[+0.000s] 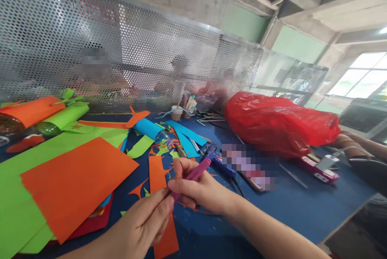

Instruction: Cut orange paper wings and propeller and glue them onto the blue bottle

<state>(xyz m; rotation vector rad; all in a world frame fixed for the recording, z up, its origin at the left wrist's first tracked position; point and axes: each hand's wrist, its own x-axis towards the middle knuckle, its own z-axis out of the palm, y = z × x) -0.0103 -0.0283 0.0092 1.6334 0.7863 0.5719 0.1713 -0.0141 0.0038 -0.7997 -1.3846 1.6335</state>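
Observation:
My right hand is closed round a purple pen-like tool above the blue table. My left hand sits just below it, fingers pinched together beside the tool's lower end. Whether the left hand grips the tool or a small scrap is hidden. Under both hands lies a long orange paper strip. A large orange sheet rests on a green sheet to the left.
Blue paper pieces, orange and green paper rolls, small cups with sticks and a bulging red plastic bag lie on the table. A perforated metal screen stands behind it, with people beyond. Another person's arm rests at the right.

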